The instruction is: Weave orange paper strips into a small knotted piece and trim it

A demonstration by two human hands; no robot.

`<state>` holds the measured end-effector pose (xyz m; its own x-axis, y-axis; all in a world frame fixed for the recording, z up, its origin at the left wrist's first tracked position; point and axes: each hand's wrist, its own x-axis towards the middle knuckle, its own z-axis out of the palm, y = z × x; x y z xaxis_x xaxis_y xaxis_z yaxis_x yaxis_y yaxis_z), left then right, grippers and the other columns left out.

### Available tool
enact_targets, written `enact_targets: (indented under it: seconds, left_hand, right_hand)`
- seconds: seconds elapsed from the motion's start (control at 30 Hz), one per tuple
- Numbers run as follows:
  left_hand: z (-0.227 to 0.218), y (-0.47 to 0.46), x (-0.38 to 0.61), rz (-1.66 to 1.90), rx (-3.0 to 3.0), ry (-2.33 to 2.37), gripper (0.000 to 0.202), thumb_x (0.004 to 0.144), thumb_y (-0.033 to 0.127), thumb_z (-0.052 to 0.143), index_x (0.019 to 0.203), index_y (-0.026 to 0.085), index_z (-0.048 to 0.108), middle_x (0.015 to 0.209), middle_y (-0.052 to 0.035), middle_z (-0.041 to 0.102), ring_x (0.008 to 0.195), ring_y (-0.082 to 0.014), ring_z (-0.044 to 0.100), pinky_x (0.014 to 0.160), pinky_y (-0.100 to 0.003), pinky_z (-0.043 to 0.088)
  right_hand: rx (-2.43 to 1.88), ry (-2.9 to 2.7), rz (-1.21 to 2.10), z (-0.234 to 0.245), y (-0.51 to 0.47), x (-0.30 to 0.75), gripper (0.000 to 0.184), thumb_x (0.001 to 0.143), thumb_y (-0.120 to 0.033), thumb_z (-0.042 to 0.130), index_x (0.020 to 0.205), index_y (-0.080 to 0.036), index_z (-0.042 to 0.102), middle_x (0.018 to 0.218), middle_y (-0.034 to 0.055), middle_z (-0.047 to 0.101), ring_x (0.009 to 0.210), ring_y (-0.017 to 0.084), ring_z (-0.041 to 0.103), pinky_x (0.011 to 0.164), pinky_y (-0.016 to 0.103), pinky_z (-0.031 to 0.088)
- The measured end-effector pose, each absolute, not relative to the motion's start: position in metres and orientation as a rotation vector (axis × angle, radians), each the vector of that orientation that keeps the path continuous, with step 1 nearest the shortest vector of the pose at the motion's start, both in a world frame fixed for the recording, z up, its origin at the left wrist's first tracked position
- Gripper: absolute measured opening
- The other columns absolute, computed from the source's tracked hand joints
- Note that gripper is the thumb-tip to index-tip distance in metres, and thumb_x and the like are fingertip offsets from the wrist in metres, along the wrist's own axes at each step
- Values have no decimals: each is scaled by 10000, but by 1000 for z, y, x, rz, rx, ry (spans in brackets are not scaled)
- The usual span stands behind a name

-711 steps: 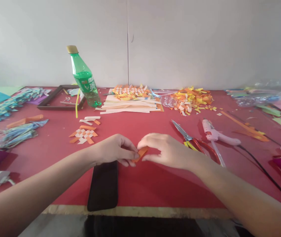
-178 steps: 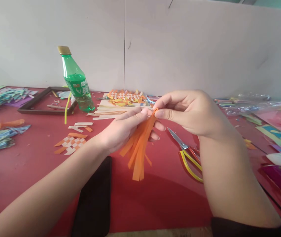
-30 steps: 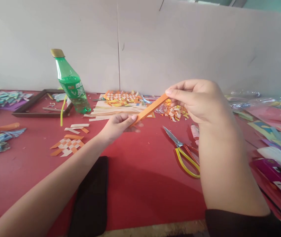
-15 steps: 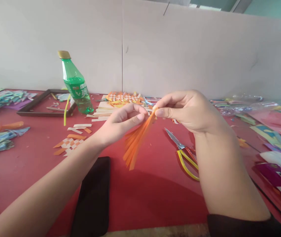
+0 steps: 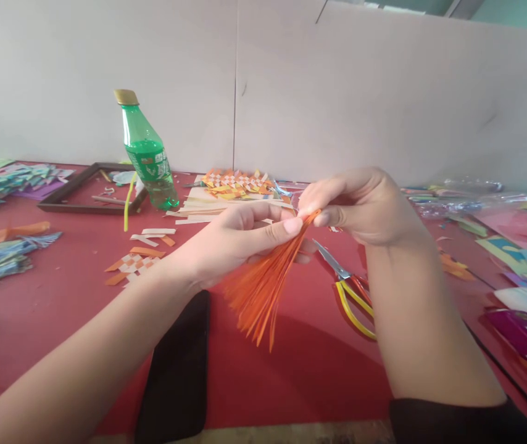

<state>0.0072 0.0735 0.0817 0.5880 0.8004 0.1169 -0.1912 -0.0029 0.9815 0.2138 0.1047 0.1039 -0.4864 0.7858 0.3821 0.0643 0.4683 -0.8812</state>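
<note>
A fanned bundle of orange paper strips (image 5: pixel 266 290) hangs in the air over the red table, its loose ends pointing down and left. My left hand (image 5: pixel 257 234) pinches the bundle near its top, thumb in front and some fingers behind. At the upper tip, my right hand (image 5: pixel 353 206) is closed on the gathered ends with thumb and fingertips. Below and beside my right wrist lie scissors (image 5: pixel 344 277) with yellow and red handles. Orange-and-white woven paper strips (image 5: pixel 136 264) lie to the left of my left forearm.
A green bottle (image 5: pixel 150 157) stands by a dark frame (image 5: pixel 92 209). A black phone-like slab (image 5: pixel 175 370) lies under my left forearm. Woven paper (image 5: pixel 238 182) and pale strips lie at the back; blue strips (image 5: pixel 2 262) are at left, a magenta object (image 5: pixel 520 339) at right.
My left hand has come in to grip the strips, having been beside them before. The bundle shows more edge-on and reaches lower. The view has shifted slightly.
</note>
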Motion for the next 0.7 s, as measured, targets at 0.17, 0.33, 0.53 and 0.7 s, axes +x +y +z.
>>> enact_targets:
  seconds: [0.17,0.33,0.53,0.7]
  left_hand:
    - [88,62,11,723,1237,513,255,963,386,528,987,168,660,841,-57,704,756,-167,711,773,-306,566]
    - [88,56,12,757,1328,561,266,984,360,467,952,183,662,704,26,472,544,-75,493,684,-274,566]
    - [92,50,11,764,1412,615,305,990,387,450,1039,158,647,744,17,458,605,-76,438,586,-205,481]
    - [93,48,10,693,1318,562,224,978,318,499,896,155,628,778,3,559,628,-78,517,619,-223,500]
  right_hand:
    - [-693,-1894,1044,101,106,212,177,666,-403,854,676,-269,740,624,-23,684,573,144,611,574,307,495]
    - [-594,-1883,1072,102,105,210,96,722,-328,833,704,-280,752,661,-16,700,535,135,569,523,301,455]
    - [-442,-1808,1006,95,119,215,109,694,-332,857,723,-276,769,626,-21,686,514,125,554,481,284,436]
    - [-383,-1787,983,88,130,219,107,706,-338,855,731,-279,770,659,-18,698,551,125,586,524,294,460]
